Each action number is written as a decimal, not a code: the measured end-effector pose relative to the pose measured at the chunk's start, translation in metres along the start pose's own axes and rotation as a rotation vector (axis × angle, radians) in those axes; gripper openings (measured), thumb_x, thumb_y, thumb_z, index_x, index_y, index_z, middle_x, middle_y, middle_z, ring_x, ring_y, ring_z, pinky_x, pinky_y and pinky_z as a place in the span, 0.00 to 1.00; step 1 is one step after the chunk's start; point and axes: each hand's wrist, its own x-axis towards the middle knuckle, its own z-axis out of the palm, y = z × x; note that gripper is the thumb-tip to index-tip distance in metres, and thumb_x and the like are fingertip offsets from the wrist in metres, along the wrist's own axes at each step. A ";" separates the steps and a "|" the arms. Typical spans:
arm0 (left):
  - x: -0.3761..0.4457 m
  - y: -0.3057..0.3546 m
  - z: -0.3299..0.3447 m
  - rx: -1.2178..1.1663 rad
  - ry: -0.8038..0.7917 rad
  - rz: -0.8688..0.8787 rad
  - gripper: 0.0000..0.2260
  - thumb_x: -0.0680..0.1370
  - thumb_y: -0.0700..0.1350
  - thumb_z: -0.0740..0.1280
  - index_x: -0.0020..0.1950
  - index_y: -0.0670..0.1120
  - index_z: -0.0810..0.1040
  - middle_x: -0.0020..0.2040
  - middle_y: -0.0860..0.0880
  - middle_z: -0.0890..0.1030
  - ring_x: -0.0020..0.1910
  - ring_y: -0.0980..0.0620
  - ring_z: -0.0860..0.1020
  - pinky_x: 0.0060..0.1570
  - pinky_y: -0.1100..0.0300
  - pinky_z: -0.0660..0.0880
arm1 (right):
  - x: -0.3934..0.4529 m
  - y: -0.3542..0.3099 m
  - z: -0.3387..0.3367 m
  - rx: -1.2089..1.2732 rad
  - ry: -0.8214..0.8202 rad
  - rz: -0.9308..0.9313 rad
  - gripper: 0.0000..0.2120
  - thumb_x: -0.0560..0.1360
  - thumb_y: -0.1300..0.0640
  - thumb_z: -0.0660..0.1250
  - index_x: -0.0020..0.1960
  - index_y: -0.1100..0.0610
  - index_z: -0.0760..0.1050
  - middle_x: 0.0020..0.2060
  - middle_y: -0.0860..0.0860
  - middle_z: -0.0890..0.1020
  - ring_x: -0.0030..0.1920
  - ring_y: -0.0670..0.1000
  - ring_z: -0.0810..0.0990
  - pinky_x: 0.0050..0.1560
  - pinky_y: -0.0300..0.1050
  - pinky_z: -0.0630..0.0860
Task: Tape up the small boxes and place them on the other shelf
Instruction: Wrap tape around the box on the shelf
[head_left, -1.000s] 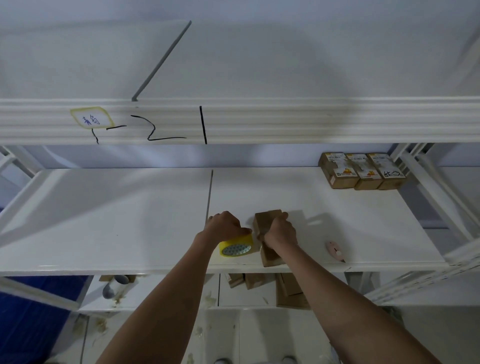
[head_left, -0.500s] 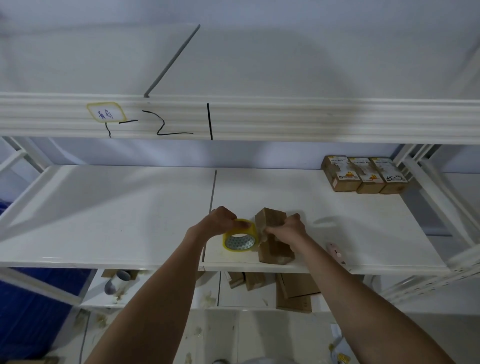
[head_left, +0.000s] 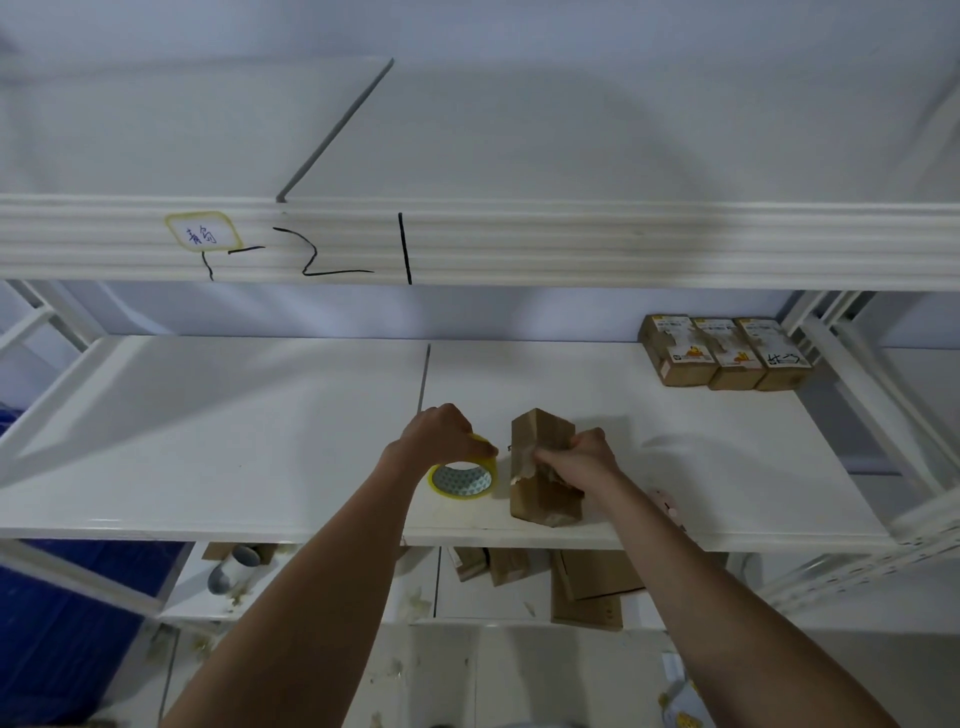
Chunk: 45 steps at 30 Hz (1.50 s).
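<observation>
A small brown cardboard box (head_left: 540, 499) stands on end near the front edge of the white middle shelf (head_left: 208, 441). My right hand (head_left: 582, 460) presses on its upper right side and holds it. My left hand (head_left: 441, 434) grips a yellow roll of tape (head_left: 461, 479) just left of the box. A short strip of clear tape seems to run from the roll to the box's left face. Three labelled small boxes (head_left: 724, 351) sit side by side at the shelf's back right corner.
A pink object (head_left: 667, 501) lies on the shelf, partly hidden behind my right forearm. An upper shelf beam (head_left: 571, 244) with a label and black marks crosses overhead. The lower shelf holds flat cardboard (head_left: 587, 587) and a white cup (head_left: 228, 569).
My left hand has drawn the tape roll a little leftward, away from the box. My right hand has shifted on the box's upper side. The view has tilted slightly.
</observation>
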 end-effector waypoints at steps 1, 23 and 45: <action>0.000 0.002 -0.001 0.025 0.018 0.008 0.19 0.68 0.65 0.74 0.35 0.50 0.79 0.35 0.52 0.78 0.40 0.50 0.80 0.38 0.59 0.74 | 0.001 0.001 0.000 0.025 -0.012 0.005 0.35 0.65 0.46 0.80 0.63 0.58 0.67 0.49 0.52 0.81 0.46 0.49 0.81 0.44 0.46 0.79; 0.007 0.027 0.002 0.237 0.038 0.071 0.25 0.69 0.68 0.71 0.50 0.48 0.84 0.44 0.50 0.81 0.45 0.47 0.80 0.44 0.57 0.77 | -0.001 0.023 -0.017 0.260 -0.159 0.066 0.30 0.72 0.49 0.77 0.69 0.53 0.70 0.55 0.55 0.81 0.54 0.56 0.81 0.54 0.55 0.78; 0.019 0.052 0.010 0.320 -0.004 0.134 0.24 0.72 0.67 0.69 0.51 0.47 0.84 0.42 0.52 0.77 0.46 0.49 0.78 0.48 0.58 0.69 | -0.003 0.016 -0.021 -0.092 -0.068 -0.189 0.13 0.78 0.64 0.65 0.46 0.50 0.86 0.56 0.49 0.83 0.59 0.51 0.77 0.60 0.45 0.74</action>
